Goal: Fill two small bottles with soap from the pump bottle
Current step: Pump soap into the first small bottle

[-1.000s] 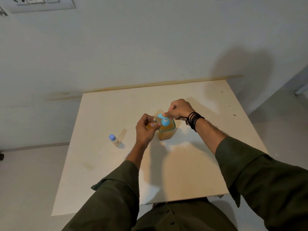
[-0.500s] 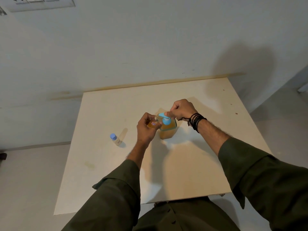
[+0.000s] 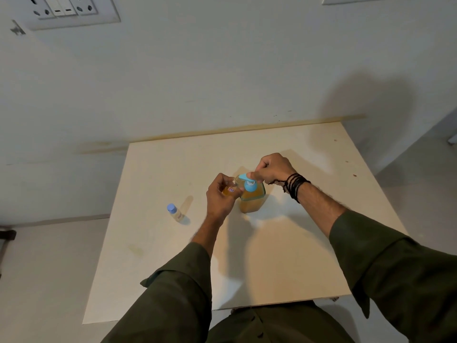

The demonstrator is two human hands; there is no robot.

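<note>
Left hand (image 3: 220, 196), fingers curled around a small clear bottle of amber soap with a red-and-white label (image 3: 230, 189), which it holds tilted with its mouth under the spout of the pump. Right hand (image 3: 273, 169), fingers folded into a loose fist, thumb laid on the top of the light-blue pump head (image 3: 248, 183); a stack of black cord bracelets (image 3: 295, 186) circles its wrist. The pump head caps a clear, squarish pump bottle about half full of amber soap (image 3: 251, 198), standing upright near the middle of the cream-coloured square table (image 3: 284, 256) and touching the held bottle at the spout. A second small clear bottle with a blue screw cap (image 3: 175, 212) stands apart to the left on the tabletop, its cap on; whether it holds soap cannot be told. Both forearms wear dark olive-green sleeves (image 3: 395, 273). Behind the table, a white wall with a switch-and-socket plate (image 3: 66, 9) at upper left.
</note>
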